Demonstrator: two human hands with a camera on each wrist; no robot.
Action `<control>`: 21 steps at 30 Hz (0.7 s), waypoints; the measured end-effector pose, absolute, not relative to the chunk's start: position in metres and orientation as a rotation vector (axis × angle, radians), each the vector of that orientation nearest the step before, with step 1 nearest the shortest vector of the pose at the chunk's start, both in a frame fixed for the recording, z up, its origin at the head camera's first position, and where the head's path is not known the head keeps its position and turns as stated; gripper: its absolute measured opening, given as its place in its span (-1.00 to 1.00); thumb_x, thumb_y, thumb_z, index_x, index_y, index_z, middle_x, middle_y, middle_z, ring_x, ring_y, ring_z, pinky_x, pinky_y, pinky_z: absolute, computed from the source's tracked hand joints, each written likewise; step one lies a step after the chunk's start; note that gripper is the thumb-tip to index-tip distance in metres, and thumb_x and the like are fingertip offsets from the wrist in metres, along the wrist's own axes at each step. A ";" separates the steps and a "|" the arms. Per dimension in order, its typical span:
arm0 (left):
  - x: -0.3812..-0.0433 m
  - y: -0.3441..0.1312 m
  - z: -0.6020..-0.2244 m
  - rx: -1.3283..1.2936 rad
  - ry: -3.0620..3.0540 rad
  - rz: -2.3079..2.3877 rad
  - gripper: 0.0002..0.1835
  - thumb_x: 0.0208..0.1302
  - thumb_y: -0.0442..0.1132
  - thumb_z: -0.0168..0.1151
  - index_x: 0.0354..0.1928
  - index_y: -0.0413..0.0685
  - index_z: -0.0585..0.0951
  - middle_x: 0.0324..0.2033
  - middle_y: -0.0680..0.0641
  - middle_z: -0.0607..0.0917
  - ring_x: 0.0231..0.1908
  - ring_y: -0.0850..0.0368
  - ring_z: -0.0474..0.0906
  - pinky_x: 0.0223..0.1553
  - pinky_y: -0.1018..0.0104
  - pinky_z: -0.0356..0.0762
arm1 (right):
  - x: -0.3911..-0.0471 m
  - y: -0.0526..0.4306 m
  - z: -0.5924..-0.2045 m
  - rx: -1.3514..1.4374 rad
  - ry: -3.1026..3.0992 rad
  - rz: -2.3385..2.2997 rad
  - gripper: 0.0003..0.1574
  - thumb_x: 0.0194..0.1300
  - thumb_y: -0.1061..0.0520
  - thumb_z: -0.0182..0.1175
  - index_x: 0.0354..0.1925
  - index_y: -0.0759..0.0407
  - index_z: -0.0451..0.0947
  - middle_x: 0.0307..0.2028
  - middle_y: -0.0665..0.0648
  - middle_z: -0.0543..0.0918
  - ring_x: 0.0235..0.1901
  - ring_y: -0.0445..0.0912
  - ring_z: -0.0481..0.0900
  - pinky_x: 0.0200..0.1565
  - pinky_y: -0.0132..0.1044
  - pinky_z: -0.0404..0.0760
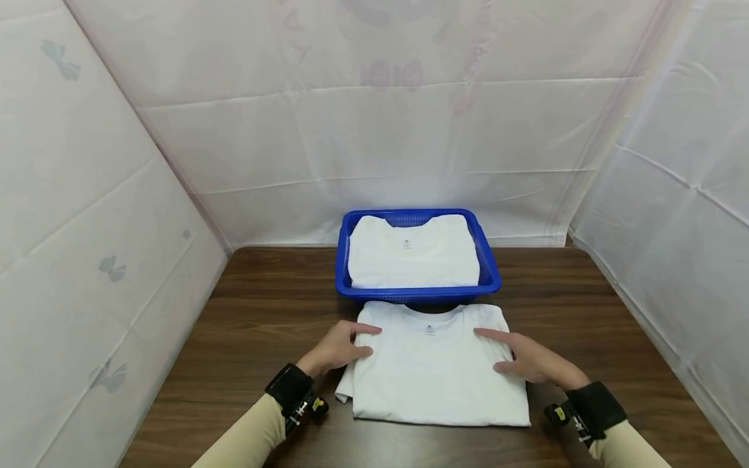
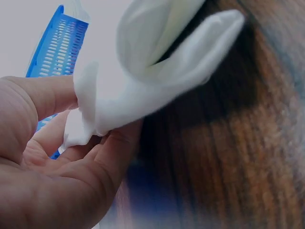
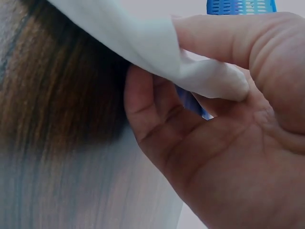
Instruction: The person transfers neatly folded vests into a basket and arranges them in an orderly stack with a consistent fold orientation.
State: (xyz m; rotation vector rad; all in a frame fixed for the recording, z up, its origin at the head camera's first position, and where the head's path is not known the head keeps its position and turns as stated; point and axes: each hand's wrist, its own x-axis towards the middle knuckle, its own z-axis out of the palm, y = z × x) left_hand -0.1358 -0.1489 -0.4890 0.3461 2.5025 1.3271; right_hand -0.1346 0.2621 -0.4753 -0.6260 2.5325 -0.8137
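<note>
A white T-shirt (image 1: 439,377), folded into a rectangle with its neckline toward the back, lies at the middle front. My left hand (image 1: 336,348) grips its left side, with the thumb on top; in the left wrist view other fingers (image 2: 116,152) reach under the cloth's edge. At the opposite side my right hand (image 1: 535,359) holds the shirt likewise, its thumb (image 3: 214,38) over the cloth and fingers curled beneath in the right wrist view. A loose flap of cloth sticks out at the lower left.
Right behind the shirt stands a blue plastic basket (image 1: 418,292) with another folded white T-shirt (image 1: 412,263) in it. Both rest on a dark wood-grain table (image 1: 263,325). White sheeting (image 1: 380,143) hangs at the back and both sides.
</note>
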 end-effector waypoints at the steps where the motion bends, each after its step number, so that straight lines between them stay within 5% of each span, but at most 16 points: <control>1: -0.136 -0.149 -0.488 0.342 2.506 1.321 -0.59 0.24 -0.42 0.42 0.14 -0.06 0.75 0.28 -0.28 0.58 0.36 -0.19 0.39 0.34 -0.22 0.33 | -0.135 0.262 -0.475 -0.626 2.535 -0.808 -0.12 0.33 0.18 0.39 0.53 0.06 0.31 0.44 0.49 0.30 0.37 0.42 0.31 0.22 0.40 0.38; 8: -0.129 -0.153 -0.487 0.437 2.529 1.263 -0.63 0.24 -0.48 0.33 0.09 -0.12 0.77 0.17 -0.21 0.68 0.29 -0.17 0.45 0.30 -0.23 0.37 | -0.134 0.268 -0.476 -0.668 2.521 -0.818 -0.31 0.36 0.30 0.32 0.42 0.08 0.47 0.39 0.38 0.43 0.36 0.36 0.34 0.24 0.39 0.36; 12: -0.125 -0.158 -0.486 0.485 2.525 1.279 -0.59 0.21 -0.55 0.25 0.05 -0.09 0.79 0.15 -0.20 0.68 0.11 -0.04 0.50 0.14 -0.01 0.47 | -0.130 0.273 -0.473 -0.742 2.513 -0.844 -0.39 0.38 0.25 0.32 0.36 0.10 0.54 0.35 0.30 0.51 0.36 0.35 0.36 0.23 0.33 0.41; 16: -0.119 -0.163 -0.480 0.507 2.497 1.331 -0.53 0.21 -0.58 0.18 0.06 -0.04 0.78 0.15 -0.21 0.65 -0.28 0.08 0.47 -0.33 0.32 0.43 | -0.125 0.278 -0.464 -0.793 2.502 -0.852 -0.36 0.39 0.10 0.34 0.39 0.06 0.51 0.37 0.25 0.50 0.34 0.20 0.41 0.20 -0.03 0.54; 21: -0.111 -0.169 -0.471 0.467 2.448 1.419 -0.52 0.23 -0.57 0.16 0.06 0.02 0.79 -0.07 -0.19 0.62 -0.71 0.25 0.07 -0.64 0.45 0.16 | -0.117 0.283 -0.449 -0.848 2.466 -0.874 -0.30 0.43 -0.06 0.30 0.45 0.03 0.44 0.41 0.23 0.46 0.34 -0.11 0.39 0.08 -0.38 0.50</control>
